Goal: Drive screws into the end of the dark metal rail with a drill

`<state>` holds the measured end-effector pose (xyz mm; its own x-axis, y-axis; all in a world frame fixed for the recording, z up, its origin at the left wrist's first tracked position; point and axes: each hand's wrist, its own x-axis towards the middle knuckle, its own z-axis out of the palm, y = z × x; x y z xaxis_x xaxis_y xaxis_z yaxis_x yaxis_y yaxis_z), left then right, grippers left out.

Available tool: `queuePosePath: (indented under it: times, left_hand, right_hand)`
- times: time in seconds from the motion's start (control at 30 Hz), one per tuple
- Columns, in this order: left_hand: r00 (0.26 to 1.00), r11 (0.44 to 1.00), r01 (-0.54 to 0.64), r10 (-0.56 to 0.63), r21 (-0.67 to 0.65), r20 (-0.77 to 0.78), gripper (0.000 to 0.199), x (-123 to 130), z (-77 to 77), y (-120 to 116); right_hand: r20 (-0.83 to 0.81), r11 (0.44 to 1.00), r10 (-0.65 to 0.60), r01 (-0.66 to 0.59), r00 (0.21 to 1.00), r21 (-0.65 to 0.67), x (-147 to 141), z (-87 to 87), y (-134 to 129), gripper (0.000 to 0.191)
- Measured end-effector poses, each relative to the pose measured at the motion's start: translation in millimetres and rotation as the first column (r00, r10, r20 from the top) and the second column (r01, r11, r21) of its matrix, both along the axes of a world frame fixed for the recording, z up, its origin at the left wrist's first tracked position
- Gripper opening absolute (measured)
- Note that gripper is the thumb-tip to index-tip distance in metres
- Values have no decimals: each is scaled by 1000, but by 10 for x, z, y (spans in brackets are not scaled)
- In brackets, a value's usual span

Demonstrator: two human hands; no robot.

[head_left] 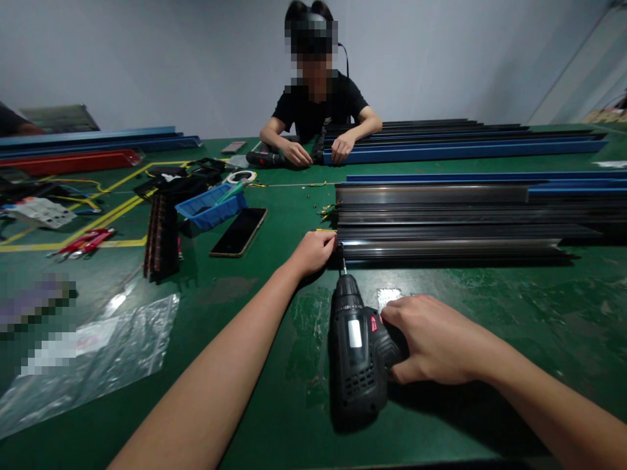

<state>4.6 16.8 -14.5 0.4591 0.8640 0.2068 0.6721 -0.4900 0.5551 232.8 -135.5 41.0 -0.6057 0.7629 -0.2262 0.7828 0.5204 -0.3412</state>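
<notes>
My right hand (431, 339) is wrapped round the handle of a black power drill (356, 359), which lies on its side low over the green table. The drill's bit (343, 262) points away from me and meets the left end of the nearest dark metal profile (441, 249). At that same end, my left hand (316, 251) is closed in a pinch, with a bit of yellow-green wire (324, 230) showing by its fingers. Whatever else the fingertips hold is too small to make out.
Across the green table (274, 294) a person (318, 98) handles a blue profile (441, 154) beside another drill (264, 158). Left of my arm lie a phone (239, 232), a blue tray (210, 207), a brown-black strip (161, 235), red-handled parts (87, 242) and a plastic bag (132, 339).
</notes>
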Motion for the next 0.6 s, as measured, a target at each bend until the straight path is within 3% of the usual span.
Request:
queuePosePath:
  times: [0.6]
  left_hand:
    - [1000, 1000, -10, 10, -4, -7, 34, 9, 11, -10]
  right_hand:
    - [15, 1000, 2, -2, 1000, 10, -6, 5, -4, 34]
